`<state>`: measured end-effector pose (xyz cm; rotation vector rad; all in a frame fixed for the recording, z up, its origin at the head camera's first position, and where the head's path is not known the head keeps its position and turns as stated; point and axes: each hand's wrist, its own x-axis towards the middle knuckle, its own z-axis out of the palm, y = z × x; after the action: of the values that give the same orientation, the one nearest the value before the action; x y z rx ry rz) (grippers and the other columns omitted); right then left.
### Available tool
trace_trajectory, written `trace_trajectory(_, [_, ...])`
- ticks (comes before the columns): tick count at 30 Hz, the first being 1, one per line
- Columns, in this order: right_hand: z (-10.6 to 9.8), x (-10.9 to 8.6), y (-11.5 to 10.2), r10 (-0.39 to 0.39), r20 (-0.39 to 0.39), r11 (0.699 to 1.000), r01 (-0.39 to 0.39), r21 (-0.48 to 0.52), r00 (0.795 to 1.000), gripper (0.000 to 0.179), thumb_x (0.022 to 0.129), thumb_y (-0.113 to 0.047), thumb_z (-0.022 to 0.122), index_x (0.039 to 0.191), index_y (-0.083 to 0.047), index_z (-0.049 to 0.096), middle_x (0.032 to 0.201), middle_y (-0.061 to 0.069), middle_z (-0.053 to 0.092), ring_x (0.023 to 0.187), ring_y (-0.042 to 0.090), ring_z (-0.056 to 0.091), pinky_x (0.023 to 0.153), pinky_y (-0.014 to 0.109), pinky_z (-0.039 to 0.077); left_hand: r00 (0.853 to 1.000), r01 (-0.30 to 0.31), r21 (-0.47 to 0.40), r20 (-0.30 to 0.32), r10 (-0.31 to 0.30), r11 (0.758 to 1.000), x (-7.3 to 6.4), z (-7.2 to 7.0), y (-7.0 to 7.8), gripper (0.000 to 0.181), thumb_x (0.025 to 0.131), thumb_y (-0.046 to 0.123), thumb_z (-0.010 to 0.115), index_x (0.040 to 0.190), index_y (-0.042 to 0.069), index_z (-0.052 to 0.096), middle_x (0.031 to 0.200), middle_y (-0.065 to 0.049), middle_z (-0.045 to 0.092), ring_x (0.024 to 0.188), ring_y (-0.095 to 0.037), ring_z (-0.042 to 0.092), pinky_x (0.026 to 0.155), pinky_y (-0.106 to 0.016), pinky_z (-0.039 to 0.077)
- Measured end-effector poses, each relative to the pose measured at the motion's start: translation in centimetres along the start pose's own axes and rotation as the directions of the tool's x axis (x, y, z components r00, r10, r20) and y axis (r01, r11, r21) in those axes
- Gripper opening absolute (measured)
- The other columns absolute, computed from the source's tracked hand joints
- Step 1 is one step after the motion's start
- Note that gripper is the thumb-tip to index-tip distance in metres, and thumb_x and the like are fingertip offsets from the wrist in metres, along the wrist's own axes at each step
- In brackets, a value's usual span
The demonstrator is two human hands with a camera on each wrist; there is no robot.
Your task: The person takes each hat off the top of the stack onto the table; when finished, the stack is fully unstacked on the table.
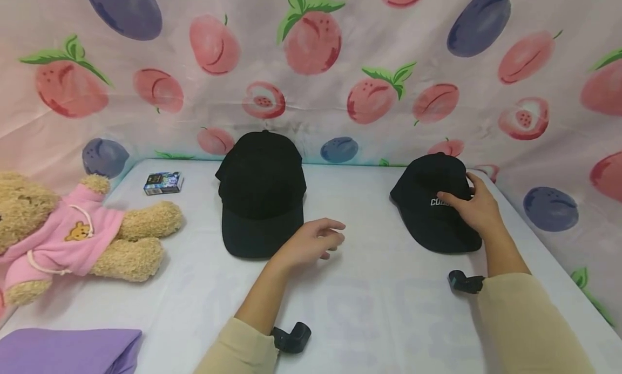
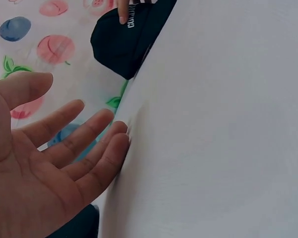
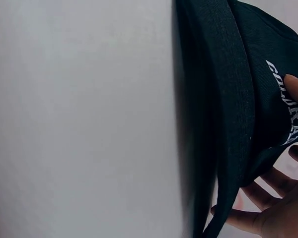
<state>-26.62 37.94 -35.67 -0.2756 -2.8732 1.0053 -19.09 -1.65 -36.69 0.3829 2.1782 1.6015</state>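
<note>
My right hand [image 1: 481, 209] holds a black baseball cap [image 1: 423, 185] with white lettering at the right of the table. Its thumb lies on the lettering while the other fingers reach round the cap's side and brim edge, as the right wrist view shows. A second, plain black cap [image 1: 262, 185] rests left of centre with its brim toward me. Beside that brim is my left hand [image 1: 311, 242], fingers loosely spread and nothing in them. In the left wrist view its palm [image 2: 44, 173] shows bare, and part of the plain cap peeks out below it.
A teddy bear in a pink hoodie [image 1: 82, 233] lies along the left side. Behind it sits a small blue-and-black box [image 1: 163, 183]. Folded purple cloth [image 1: 73, 349] occupies the near left corner. A fruit-print curtain [image 1: 311, 120] hangs behind the white table [image 1: 369, 298].
</note>
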Motion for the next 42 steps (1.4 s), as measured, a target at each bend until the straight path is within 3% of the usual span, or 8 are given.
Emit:
trace_trajectory(7, [-0.1,0.3,0.4,0.009,-0.022,1.0,-0.009,-0.001,1.0,0.102,0.097,-0.057,0.06,0.166,-0.004,0.007,0.158,0.04,0.029,0.142,0.06,0.033,0.114,0.074,0.028,1.0,0.004,-0.024,-0.02,-0.004,1.0,-0.4,-0.6,0.3,0.042,0.103,0.028,0.058,0.14,0.008,0.062,0.129,-0.015,0.07,0.108,-0.03,0.07,0.086,-0.039,0.06])
trace_trajectory(23, [-0.6,1.0,1.3,0.032,-0.034,0.999,-0.033,-0.017,0.999,0.102,0.097,-0.058,0.059,0.166,-0.005,0.005,0.157,0.043,0.028,0.141,0.061,0.032,0.113,0.074,0.03,0.995,0.015,-0.159,-0.095,-0.031,0.987,-2.0,-3.3,0.9,0.04,0.104,0.023,0.057,0.142,0.013,0.061,0.138,-0.017,0.066,0.123,-0.035,0.066,0.097,-0.041,0.057])
trace_trajectory(34, [-0.8,1.7,1.6,0.051,-0.034,0.999,-0.052,-0.013,0.998,0.103,0.097,-0.059,0.058,0.166,-0.006,0.004,0.158,0.043,0.024,0.142,0.062,0.03,0.114,0.075,0.027,0.991,-0.025,-0.214,-0.136,-0.005,0.976,-3.1,-5.4,0.7,0.043,0.104,0.026,0.057,0.144,0.012,0.057,0.142,-0.014,0.061,0.127,-0.035,0.062,0.102,-0.045,0.055])
trace_trajectory(42, [-1.2,1.9,2.0,0.066,-0.026,0.998,-0.066,0.001,0.997,0.104,0.096,-0.061,0.058,0.166,-0.008,0.003,0.158,0.043,0.023,0.142,0.063,0.028,0.114,0.076,0.026,0.988,-0.041,-0.28,-0.154,-0.003,0.959,-3.4,-6.3,0.7,0.039,0.106,0.027,0.057,0.142,0.011,0.058,0.142,-0.018,0.062,0.131,-0.041,0.06,0.1,-0.043,0.057])
